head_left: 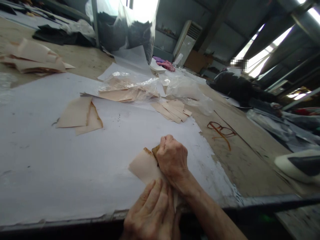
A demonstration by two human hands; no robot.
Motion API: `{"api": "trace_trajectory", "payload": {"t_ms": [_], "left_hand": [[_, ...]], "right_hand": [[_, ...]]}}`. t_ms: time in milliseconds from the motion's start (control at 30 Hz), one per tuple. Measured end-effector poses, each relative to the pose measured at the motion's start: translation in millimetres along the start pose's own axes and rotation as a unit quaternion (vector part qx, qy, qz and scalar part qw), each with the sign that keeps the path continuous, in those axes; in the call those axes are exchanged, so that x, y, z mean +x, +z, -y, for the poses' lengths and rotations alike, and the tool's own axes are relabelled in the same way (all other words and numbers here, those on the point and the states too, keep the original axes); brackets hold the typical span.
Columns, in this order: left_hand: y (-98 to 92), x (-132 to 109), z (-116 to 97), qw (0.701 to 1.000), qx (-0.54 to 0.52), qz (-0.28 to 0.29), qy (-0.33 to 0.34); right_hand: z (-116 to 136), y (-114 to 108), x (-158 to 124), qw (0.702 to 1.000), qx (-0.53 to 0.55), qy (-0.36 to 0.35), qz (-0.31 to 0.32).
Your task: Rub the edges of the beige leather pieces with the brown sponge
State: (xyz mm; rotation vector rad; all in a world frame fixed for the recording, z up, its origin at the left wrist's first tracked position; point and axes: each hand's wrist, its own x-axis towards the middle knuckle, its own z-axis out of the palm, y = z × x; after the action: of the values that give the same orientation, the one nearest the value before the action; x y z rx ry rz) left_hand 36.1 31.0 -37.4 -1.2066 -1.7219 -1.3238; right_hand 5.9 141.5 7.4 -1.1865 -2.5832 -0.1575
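Observation:
A pale beige sheet piece (143, 165), which looks like leather, lies on white paper (105, 173) near the table's front edge. Brown staining marks its far edge. My left hand (151, 210) presses on the near part of the piece with its fingers stretched flat. Just beyond it, my right hand (173, 158) is closed round a small yellowish-brown pad (155, 150), against the piece's right edge. Most of that pad is hidden by the fingers. To the left, two more beige pieces (77, 115) overlap, with brown-stained edges.
Several beige strips (172, 110) lie ahead, near plastic-wrapped pieces (125, 93). A stack of beige pieces (35, 58) sits far left. Brown-framed glasses (221, 130) rest on the right, with a white-and-black object (300, 166) nearer the edge. A person (232, 81) is in the background.

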Motion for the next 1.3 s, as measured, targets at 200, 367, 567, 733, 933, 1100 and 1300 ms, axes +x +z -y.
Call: {"api": "trace_trajectory", "payload": {"t_ms": [200,367,567,733,933,1100,1300], "left_hand": [[0.5,-1,0,1.000,0.004,0.005,0.002],[-8.4,5,3,0.998,-0.004,0.061,0.022],[-16.1,4,4,0.993,0.004,0.112,0.048],[-16.2,1,5,0.991,0.005,0.119,0.053],[-17.5,2,3,0.993,-0.005,0.114,0.044],[-13.6,7,2,0.996,-0.005,0.085,0.038],[-4.8,4,0,1.000,-0.009,0.019,0.013]], "right_hand": [[-1,4,11,1.000,-0.014,-0.023,-0.013],[2,9,23,1.000,0.017,-0.011,-0.016],[-15,1,40,0.978,0.167,0.121,0.026],[-28,-15,15,0.973,0.204,0.109,-0.017],[-8,-12,-14,0.996,0.087,0.011,-0.020],[0,-3,0,1.000,0.002,0.004,0.002],[3,2,14,1.000,-0.018,0.003,0.002]]}}
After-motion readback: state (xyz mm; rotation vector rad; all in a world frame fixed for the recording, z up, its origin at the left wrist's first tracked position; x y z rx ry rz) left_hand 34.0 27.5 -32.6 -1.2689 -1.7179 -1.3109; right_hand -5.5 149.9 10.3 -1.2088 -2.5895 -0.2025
